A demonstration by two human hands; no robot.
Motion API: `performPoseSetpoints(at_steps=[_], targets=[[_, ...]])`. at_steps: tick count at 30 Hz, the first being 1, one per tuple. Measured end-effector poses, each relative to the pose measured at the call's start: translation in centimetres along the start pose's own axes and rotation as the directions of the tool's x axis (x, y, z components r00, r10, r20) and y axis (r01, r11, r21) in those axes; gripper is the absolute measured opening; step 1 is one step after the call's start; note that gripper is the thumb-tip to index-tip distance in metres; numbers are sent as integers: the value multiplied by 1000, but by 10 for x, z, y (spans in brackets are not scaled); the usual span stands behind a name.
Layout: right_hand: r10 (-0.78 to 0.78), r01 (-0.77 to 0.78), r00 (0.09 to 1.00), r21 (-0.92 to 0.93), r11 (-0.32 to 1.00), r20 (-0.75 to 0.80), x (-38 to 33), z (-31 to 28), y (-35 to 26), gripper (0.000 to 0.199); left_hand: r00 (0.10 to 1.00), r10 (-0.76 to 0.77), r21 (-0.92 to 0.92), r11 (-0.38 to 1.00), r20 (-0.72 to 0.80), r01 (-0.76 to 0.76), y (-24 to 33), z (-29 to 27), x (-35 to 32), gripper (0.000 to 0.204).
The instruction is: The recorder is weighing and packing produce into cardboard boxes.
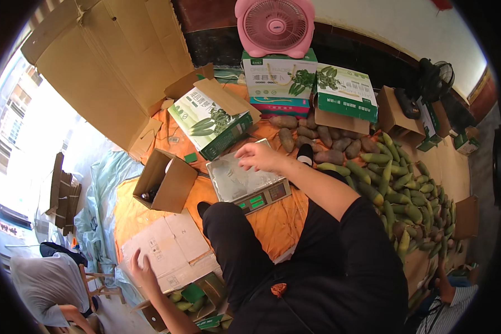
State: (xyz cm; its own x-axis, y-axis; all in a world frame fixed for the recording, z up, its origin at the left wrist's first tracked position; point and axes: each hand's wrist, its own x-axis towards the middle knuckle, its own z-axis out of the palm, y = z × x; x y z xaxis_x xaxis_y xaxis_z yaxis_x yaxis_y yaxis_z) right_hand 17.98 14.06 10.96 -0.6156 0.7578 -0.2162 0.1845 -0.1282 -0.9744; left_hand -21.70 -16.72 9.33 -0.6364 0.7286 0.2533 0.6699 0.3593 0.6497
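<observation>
While the orange sheet [273,222] spreads under everything, the green pods [406,195] lie heaped beyond the right hand [260,156], which hovers empty, fingers spread, over the scale [245,183]; the left hand [143,273] rests flat, fingers apart, on a box flap [170,250].

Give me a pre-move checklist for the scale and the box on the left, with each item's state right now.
1. Scale platform free of produce: ok, only a clear plastic sheet lies on it.
2. Right hand empty: ok, it hovers open over the platform.
3. Scale display lit: ok, green digits show.
4. Left hand on the white cardboard box: ok, it rests on the flap.
5. Box flaps shut: not ok, green mangoes show at its open end.
6. Mango pile within reach: cannot tell.
</observation>
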Motion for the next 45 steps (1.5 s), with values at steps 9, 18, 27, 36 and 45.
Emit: performPoseSetpoints(at_steps=[9,18,27,36,45], targets=[[234,-230,919,51,972,-318,-2,-94,79,27,829,445,-350,877,340,-328,213,128,55,31],[329,-338,803,76,938,-497,-5,-175,104,27,514,589,-316,792,624,-523,247,228,39,34],[527,-122,493,544,830,-692,-11,-281,171,18,567,384,-53,857,729,-512,218,243,50,39],[619,286,304,689,666,-724,0,-352,231,26,490,429,-66,799,759,-598,233,257,50,40],[613,634,299,632,445,-731,38,-384,224,40,448,331,-39,836,831,-547,243,265,50,45]])
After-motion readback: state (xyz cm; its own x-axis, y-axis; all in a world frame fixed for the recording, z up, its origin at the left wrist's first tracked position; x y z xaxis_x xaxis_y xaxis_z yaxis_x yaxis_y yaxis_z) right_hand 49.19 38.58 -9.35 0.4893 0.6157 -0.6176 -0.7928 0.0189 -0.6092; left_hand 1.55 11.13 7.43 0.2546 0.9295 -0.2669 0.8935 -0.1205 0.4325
